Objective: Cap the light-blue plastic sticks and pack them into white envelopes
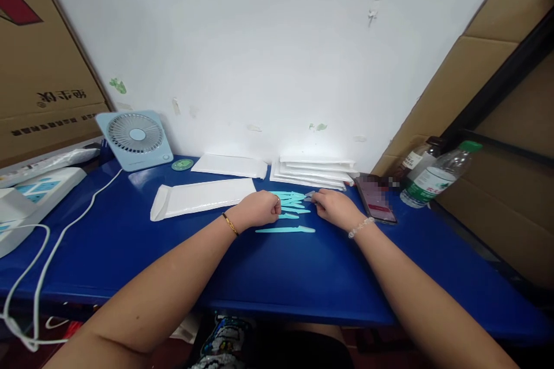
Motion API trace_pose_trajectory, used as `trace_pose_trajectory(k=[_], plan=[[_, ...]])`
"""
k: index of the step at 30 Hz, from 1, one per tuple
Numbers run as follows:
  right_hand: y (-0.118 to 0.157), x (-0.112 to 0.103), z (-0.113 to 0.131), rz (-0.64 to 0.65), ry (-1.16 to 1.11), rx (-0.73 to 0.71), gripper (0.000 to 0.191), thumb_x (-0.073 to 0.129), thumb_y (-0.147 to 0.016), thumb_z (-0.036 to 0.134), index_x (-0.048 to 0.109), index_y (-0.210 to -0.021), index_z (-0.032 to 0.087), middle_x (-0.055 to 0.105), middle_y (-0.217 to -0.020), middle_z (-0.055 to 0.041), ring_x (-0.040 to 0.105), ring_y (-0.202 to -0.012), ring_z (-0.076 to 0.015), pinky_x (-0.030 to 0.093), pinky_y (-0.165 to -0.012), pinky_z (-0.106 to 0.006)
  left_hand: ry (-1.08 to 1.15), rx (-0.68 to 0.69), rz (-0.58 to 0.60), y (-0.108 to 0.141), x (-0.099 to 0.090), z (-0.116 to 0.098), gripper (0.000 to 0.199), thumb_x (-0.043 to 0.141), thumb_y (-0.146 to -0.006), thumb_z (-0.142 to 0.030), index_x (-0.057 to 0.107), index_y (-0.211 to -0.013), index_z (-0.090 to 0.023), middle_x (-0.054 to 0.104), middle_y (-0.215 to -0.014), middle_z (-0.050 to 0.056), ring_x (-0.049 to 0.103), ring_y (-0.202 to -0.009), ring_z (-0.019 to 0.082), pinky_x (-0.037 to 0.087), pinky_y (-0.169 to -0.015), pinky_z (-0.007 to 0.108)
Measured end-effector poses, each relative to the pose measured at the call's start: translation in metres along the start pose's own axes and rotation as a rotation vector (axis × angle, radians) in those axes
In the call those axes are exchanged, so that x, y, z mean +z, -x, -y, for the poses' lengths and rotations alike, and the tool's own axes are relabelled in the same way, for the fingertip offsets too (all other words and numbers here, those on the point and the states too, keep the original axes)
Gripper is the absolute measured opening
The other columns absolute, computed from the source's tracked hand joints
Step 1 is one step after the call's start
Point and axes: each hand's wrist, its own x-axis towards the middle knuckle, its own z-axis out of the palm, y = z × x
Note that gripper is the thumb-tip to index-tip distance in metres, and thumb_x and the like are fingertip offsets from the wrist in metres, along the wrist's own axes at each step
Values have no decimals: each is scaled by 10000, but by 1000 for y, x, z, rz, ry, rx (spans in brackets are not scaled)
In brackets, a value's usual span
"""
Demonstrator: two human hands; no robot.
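Observation:
Several slim teal eyebrow razors (291,204) lie side by side on the blue table, their heads pointing right. Nearest the front edge, one razor (283,230) lies apart from the others. My left hand (262,209) is closed in a fist over the handle ends of the row; whatever its fingers hold is hidden. Opposite it, at the head ends, my right hand (335,207) pinches a small greyish, partly see-through piece (309,196). Its exact kind is too small to tell.
Behind my hands lie a stack of white padded envelopes (311,170) and two single ones, one an envelope (203,198) to the left. A phone (375,199) and two bottles (435,179) stand right. On the left are a fan (137,138), white cable (73,222) and white device (43,202).

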Motion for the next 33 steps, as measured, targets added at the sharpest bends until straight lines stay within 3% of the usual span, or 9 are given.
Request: trace_pose_trajectory(k=[9, 11, 14, 16, 18, 21, 25, 33], plan=[[-2, 4, -3, -60, -113, -26, 252, 473, -790, 102, 664, -937, 177, 639, -875, -72, 588, -745, -170, 394, -650, -254, 20, 4, 9, -1, 0, 0, 168, 531, -677, -151, 665, -764, -205, 697, -794, 13, 604, -693, 152, 385, -543, 228], [0, 4, -4, -133, -275, -13, 236, 490, -771, 110, 656, -924, 178, 630, -865, -63, 583, -717, -159, 413, -647, -255, 18, 5, 5, -1, 1, 0, 142, 547, -691, -172, 665, -765, -201, 696, -794, 16, 609, -693, 151, 386, -541, 225], [5, 4, -5, -224, -723, 64, 162, 525, -771, 180, 604, -913, 175, 611, -771, -29, 599, -677, -147, 448, -626, -252, 31, -3, 10, -1, 1, 1, 114, 575, -706, -209, 664, -776, -198, 696, -799, 16, 616, -695, 148, 390, -537, 219], [9, 3, -5, -144, -1018, 80, 135, 558, -773, 237, 567, -889, 169, 605, -704, -12, 629, -687, -157, 474, -630, -258, 45, -3, 20, -1, 1, 2, 112, 588, -710, -227, 665, -786, -198, 697, -802, 14, 619, -696, 146, 390, -532, 215], [12, 3, -5, 4, -1157, 52, 152, 599, -757, 272, 567, -856, 161, 617, -683, -15, 639, -687, -159, 487, -639, -265, 50, 1, 26, -1, 1, 2, 113, 593, -712, -235, 667, -790, -200, 696, -797, 12, 619, -691, 144, 388, -529, 213], [14, 4, -4, 79, -1067, 29, 163, 646, -723, 301, 614, -769, 148, 610, -651, -12, 584, -596, -124, 450, -569, -233, 45, 4, 20, -1, 0, 2, 105, 592, -710, -232, 666, -778, -202, 694, -787, 9, 617, -680, 140, 385, -526, 214], [14, 5, -2, 50, -929, 43, 155, 642, -716, 306, 643, -724, 151, 591, -617, 1, 523, -543, -104, 390, -505, -211, 38, 12, 12, -1, 1, 3, 103, 584, -705, -228, 662, -768, -209, 697, -789, 6, 612, -678, 143, 383, -524, 217], [11, 1, 11, 39, -894, 26, 128, 628, -717, 294, 643, -727, 167, 586, -615, 9, 491, -539, -101, 383, -505, -212, 47, 55, 12, -4, 6, 3, 125, 564, -715, -215, 665, -788, -209, 692, -761, 7, 612, -680, 146, 382, -532, 220]])
